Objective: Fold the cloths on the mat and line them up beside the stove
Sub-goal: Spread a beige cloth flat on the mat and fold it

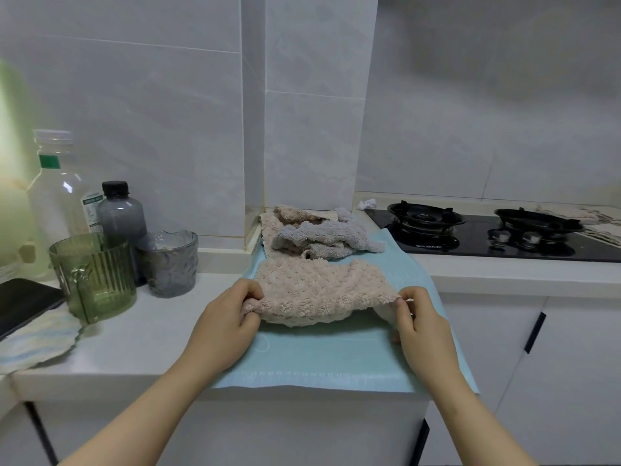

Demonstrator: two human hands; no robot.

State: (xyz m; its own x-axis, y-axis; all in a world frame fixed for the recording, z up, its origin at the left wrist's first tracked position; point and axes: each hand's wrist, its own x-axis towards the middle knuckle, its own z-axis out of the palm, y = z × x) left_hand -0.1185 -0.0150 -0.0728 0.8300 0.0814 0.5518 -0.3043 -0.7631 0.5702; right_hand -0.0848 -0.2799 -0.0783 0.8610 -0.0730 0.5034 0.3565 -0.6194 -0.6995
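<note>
A fluffy pink cloth lies across the middle of the light blue mat. My left hand pinches its near left corner and my right hand pinches its near right corner, lifting that near edge slightly off the mat. Behind it, at the mat's far end, a heap of cloths sits crumpled: a grey cloth on top of another pink cloth. The black gas stove is set into the counter to the right of the mat.
Left of the mat stand a green ribbed glass, a grey glass, a dark bottle and a clear bottle. A striped cloth and a black phone lie at the far left. Folded beige cloths lie beyond the stove.
</note>
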